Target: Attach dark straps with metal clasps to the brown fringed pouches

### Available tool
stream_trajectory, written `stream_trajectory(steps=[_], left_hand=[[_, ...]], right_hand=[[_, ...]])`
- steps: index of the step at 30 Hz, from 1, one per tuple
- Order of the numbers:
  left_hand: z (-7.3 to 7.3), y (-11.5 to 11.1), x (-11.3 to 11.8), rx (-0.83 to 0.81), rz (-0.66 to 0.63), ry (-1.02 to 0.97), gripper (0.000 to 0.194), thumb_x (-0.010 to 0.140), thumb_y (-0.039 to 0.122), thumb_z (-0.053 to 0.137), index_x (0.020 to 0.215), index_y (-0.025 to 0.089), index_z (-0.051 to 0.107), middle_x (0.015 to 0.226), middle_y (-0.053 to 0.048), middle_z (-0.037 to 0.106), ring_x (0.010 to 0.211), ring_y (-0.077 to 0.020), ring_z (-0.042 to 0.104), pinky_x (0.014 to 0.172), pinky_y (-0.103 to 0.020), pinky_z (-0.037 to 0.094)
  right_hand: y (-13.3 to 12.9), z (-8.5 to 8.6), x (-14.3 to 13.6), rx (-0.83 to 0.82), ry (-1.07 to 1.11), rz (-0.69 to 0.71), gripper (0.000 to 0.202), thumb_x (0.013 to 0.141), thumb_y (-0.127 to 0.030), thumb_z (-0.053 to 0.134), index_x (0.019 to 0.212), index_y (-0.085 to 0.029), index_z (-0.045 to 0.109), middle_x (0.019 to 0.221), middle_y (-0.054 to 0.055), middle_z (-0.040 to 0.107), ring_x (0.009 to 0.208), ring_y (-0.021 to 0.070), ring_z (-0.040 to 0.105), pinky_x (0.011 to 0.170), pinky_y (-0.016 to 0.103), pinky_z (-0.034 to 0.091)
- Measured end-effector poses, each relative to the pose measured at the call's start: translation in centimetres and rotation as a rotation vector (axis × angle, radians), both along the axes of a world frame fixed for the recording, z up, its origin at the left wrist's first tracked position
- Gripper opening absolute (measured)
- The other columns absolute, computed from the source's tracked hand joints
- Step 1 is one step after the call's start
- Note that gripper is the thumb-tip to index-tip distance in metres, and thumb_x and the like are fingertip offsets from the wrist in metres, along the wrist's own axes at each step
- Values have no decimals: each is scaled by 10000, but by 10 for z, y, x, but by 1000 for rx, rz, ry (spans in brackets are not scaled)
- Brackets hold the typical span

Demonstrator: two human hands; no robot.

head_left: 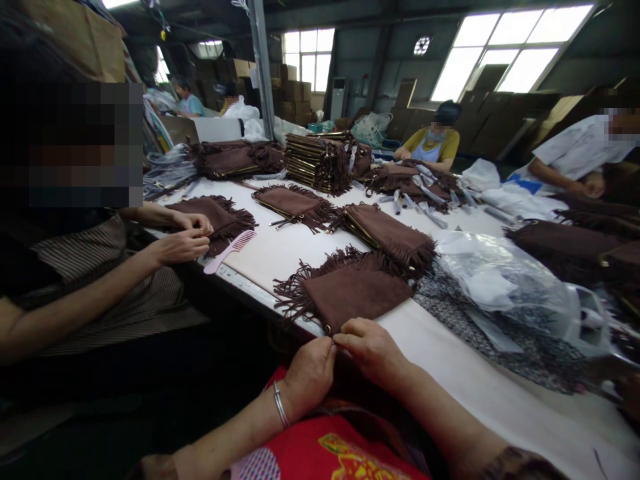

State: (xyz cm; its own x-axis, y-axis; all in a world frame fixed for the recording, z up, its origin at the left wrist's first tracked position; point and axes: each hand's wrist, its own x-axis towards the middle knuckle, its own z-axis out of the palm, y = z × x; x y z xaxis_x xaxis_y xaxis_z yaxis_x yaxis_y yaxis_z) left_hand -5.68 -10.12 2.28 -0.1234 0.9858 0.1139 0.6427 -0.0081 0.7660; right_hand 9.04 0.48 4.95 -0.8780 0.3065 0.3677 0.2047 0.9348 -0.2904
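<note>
A brown fringed pouch (357,290) lies flat on the white table (400,333), its fringe toward the left and back. At its near corner is a small metal ring (328,329). My left hand (311,373), with a bangle on the wrist, is closed in a pinch just in front of that ring. My right hand (373,347) pinches at the same spot, its fingertips meeting those of my left hand. What lies between the fingertips is small and dark, too small to name.
At the left, a person's hands (187,237) work by another fringed pouch (213,217), near a pink comb (230,252). Stacked pouches (317,163) stand further back. Clear plastic bags (500,273) lie at the right, on speckled cloth (450,307). Other people sit across.
</note>
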Motion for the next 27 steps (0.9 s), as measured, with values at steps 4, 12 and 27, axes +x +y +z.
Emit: stream_trajectory(steps=[4, 12, 27], left_hand=[[4, -2, 0, -36, -19, 13, 354, 951, 305, 305, 788, 178, 592, 759, -72, 636, 684, -161, 578, 648, -278, 449], [4, 3, 5, -108, 48, -203, 354, 928, 382, 381, 719, 173, 575, 687, -28, 599, 626, -139, 513, 579, -247, 385], [-12, 2, 15, -469, 188, -1079, 444, 787, 605, 533, 847, 165, 529, 504, 120, 290, 391, -33, 156, 392, -209, 92]], right_hand=[[2, -2, -3, 16, -9, 36, 156, 897, -200, 495, 866, -198, 648, 791, 45, 595, 746, 157, 496, 682, 281, 385], [-5, -13, -1, -146, 78, -62, 172, 903, -160, 437, 883, -185, 606, 833, 58, 570, 775, 167, 507, 702, 283, 429], [-12, -29, 14, -224, 238, -313, 241, 898, -168, 469, 1088, -196, 615, 969, 85, 611, 891, 184, 570, 780, 304, 486]])
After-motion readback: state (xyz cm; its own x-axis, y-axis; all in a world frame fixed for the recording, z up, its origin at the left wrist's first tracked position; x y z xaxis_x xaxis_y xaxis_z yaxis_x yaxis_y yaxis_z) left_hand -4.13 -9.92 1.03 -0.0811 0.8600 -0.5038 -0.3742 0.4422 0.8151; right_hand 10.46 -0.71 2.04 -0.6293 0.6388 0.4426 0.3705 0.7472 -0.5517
